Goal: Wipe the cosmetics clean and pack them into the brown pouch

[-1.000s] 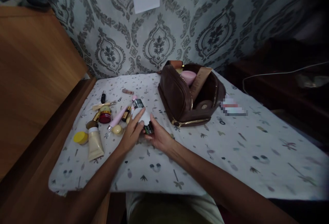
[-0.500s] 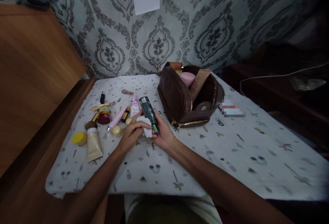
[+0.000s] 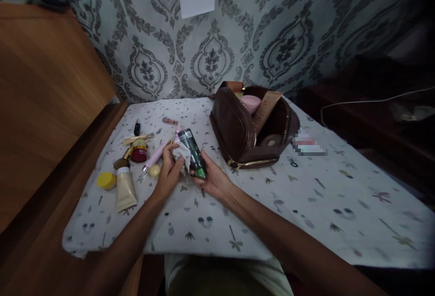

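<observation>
A dark green bottle [image 3: 192, 148] with a bright green end is gripped near that lower end by my right hand [image 3: 215, 176]. My left hand [image 3: 170, 169] pinches a white tissue [image 3: 183, 153] and presses it along the bottle's left side. Partly hidden behind the left hand are a pink tube [image 3: 178, 129] and a lilac wand-like item [image 3: 157, 155]. Close to that hand lies a pale yellow round item [image 3: 155, 171]. To the right of both hands stands an unzipped brown cosmetic bag [image 3: 234, 128], with a pink rounded item [image 3: 250, 104] and a tan tube [image 3: 267, 112] inside.
At the left lie a cream tube [image 3: 125, 191], a yellow lid [image 3: 106, 181], a red jar [image 3: 139, 153], a makeup brush [image 3: 121, 164] and a small black bottle [image 3: 137, 127]. A wooden cabinet [image 3: 50, 83] borders the patterned tablecloth [image 3: 306, 223]; a wall stands behind.
The tissue and my left hand have shifted left and up along the bottle. The bottle has turned slightly, and more of its green end shows.
</observation>
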`<act>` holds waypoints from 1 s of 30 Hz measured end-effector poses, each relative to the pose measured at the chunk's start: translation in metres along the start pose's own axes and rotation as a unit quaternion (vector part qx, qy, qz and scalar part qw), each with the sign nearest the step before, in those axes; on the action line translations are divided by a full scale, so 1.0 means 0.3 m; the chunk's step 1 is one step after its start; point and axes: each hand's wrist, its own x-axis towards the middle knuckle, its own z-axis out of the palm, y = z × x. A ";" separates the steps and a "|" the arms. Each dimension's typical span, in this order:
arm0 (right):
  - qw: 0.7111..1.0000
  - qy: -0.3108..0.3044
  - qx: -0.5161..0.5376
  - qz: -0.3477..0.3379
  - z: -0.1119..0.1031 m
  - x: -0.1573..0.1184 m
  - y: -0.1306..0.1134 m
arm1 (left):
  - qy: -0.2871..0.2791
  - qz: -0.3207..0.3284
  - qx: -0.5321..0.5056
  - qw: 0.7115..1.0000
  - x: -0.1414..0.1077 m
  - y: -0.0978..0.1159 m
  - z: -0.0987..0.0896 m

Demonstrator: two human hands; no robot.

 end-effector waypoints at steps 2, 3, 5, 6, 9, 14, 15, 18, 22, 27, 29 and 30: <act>1.000 -0.013 -0.011 0.016 0.001 -0.001 0.007 | 0.029 -0.010 0.007 1.000 0.005 0.001 -0.005; 0.999 -0.020 -0.019 0.029 0.002 -0.002 0.011 | 0.041 -0.017 0.006 0.999 0.006 0.002 -0.006; 0.997 -0.024 -0.040 0.054 0.006 -0.006 0.016 | 0.056 -0.035 -0.021 0.998 0.007 0.005 -0.007; 0.996 -0.021 -0.055 0.062 0.009 -0.009 0.019 | 0.055 -0.050 -0.051 0.996 0.007 0.008 -0.006; 0.992 -0.006 -0.104 0.069 0.021 -0.019 0.026 | 0.011 -0.128 -0.179 0.975 0.004 0.014 -0.001; 0.993 0.028 -0.106 0.035 0.037 -0.023 0.038 | -0.047 -0.206 -0.232 0.949 -0.006 -0.002 0.008; 0.994 0.043 -0.097 0.025 0.037 -0.021 0.040 | -0.052 -0.207 -0.223 0.951 -0.008 -0.006 0.010; 0.995 0.073 -0.062 -0.014 0.031 -0.014 0.044 | -0.089 -0.206 -0.187 0.956 -0.018 -0.007 0.020; 0.994 0.079 -0.059 -0.038 0.035 -0.018 0.043 | -0.117 -0.231 -0.129 0.957 -0.033 0.005 0.025; 0.986 0.082 -0.109 -0.092 0.055 -0.037 0.048 | -0.056 -0.264 -0.052 0.961 -0.053 -0.014 0.010; 0.978 0.071 -0.144 -0.130 0.054 -0.047 0.048 | -0.022 -0.279 -0.031 0.959 -0.062 -0.022 0.001; 0.973 0.062 -0.164 -0.149 0.050 -0.054 0.046 | -0.006 -0.276 -0.021 0.961 -0.067 -0.024 -0.004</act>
